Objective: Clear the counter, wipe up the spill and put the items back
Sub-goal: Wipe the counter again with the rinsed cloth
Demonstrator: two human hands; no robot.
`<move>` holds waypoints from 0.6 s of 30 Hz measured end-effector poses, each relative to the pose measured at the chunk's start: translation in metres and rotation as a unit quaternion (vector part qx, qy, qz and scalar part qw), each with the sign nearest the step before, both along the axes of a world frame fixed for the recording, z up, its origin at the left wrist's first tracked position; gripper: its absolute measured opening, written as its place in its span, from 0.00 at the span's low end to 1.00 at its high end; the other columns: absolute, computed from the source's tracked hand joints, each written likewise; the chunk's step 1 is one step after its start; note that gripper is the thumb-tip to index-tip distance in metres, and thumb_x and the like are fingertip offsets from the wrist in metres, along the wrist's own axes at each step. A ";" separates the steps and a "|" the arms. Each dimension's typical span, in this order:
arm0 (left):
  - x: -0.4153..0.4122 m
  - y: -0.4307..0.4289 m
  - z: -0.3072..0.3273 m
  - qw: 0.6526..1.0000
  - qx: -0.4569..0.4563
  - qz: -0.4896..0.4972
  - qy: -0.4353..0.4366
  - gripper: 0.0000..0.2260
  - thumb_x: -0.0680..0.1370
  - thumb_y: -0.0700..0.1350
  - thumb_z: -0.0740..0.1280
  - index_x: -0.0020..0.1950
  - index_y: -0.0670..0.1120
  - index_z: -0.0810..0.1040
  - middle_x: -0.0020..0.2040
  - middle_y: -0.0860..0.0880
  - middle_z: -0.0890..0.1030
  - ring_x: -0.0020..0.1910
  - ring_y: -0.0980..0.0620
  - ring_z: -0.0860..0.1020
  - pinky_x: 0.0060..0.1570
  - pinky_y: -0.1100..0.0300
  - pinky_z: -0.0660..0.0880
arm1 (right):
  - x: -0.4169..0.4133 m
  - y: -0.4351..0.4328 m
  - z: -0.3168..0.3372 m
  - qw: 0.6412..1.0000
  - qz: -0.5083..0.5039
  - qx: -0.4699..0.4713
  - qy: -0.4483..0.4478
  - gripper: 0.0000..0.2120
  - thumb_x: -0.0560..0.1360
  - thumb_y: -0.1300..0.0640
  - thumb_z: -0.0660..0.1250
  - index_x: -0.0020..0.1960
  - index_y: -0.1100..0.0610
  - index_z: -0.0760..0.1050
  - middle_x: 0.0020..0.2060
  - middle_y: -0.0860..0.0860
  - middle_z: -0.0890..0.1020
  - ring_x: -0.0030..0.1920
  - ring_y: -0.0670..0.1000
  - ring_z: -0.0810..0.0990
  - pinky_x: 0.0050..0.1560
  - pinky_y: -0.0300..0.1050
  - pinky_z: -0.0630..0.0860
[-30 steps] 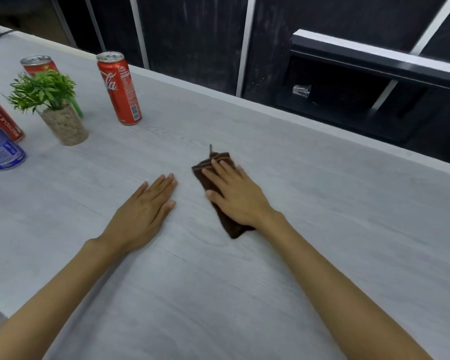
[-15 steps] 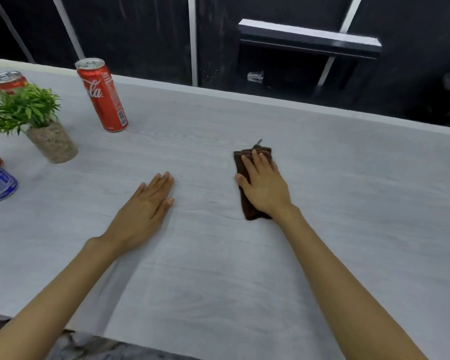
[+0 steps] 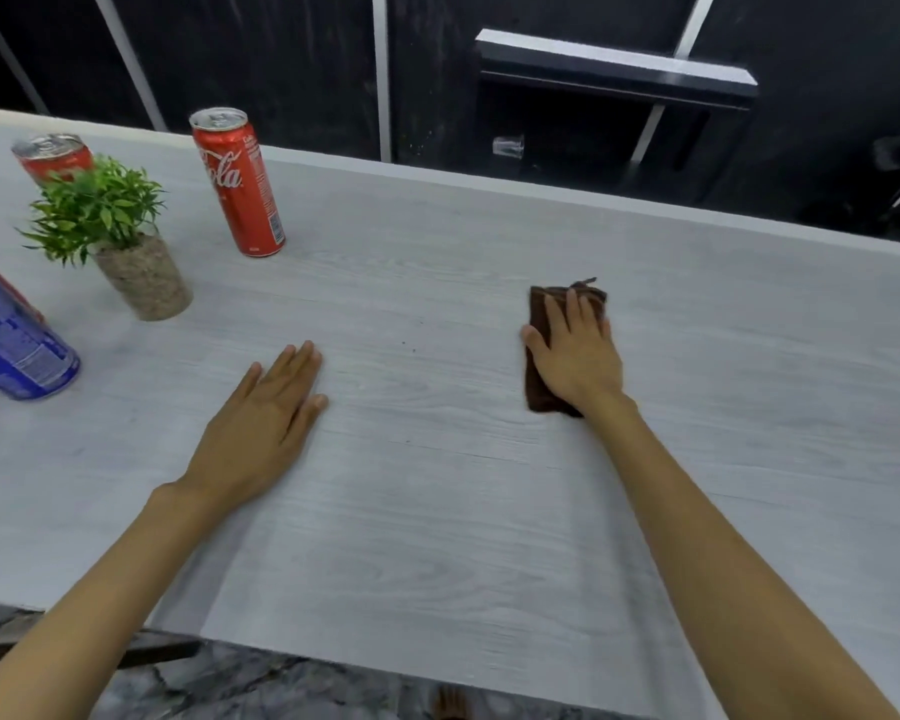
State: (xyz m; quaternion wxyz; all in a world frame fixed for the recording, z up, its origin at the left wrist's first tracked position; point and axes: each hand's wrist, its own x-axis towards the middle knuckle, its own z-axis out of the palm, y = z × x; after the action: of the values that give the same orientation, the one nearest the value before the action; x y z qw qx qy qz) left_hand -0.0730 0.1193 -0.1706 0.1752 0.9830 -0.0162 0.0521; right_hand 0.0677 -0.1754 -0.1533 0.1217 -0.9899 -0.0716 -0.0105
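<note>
On the right half of the worktop (image 3: 489, 511), the right hand (image 3: 575, 356) is laid flat and open on the brown cloth (image 3: 539, 387), fingers spread, palm pressing down rather than gripping; nothing is clutched. The cloth is folded into a narrow oblong, and its long axis is seen running from near edge to far edge, roughly in line with the forearm, with a small loop or tag poking out at the far end. Over to the left, the left hand (image 3: 268, 423) is rested palm-down and empty on the bare surface, well apart from the cloth, seemingly as a brace. A few dark specks (image 3: 411, 345) are spotted between the two hands. Further out on the left, a red cola can (image 3: 237, 181) is stood upright, a small potted plant (image 3: 115, 236) is placed nearer, a second red can (image 3: 53, 155) is tucked behind it, and a blue can (image 3: 11, 345) is caught at the edge. The wiping step is judged to be in hand, with the putting-back yet to come. No clear puddle can be made out. For the next move, a flat-pressed sweep towards the specks looks called for
</note>
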 end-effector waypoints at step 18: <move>0.000 0.017 0.001 0.988 -0.010 0.151 0.005 0.25 0.78 0.55 0.46 0.75 0.49 0.51 0.76 0.55 0.51 0.74 0.60 0.47 0.74 0.59 0.44 | 0.127 0.021 0.001 0.985 0.169 -0.007 0.016 0.27 0.79 0.43 0.48 0.75 0.52 0.53 0.77 0.54 0.52 0.76 0.54 0.48 0.75 0.53 0.44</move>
State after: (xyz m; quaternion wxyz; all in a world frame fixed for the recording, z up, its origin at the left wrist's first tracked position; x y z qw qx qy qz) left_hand -0.0726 0.1363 -0.1696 0.1748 0.9727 0.1341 0.0728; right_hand 0.1946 -0.1547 -0.1526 0.1158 -0.9644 -0.2363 0.0267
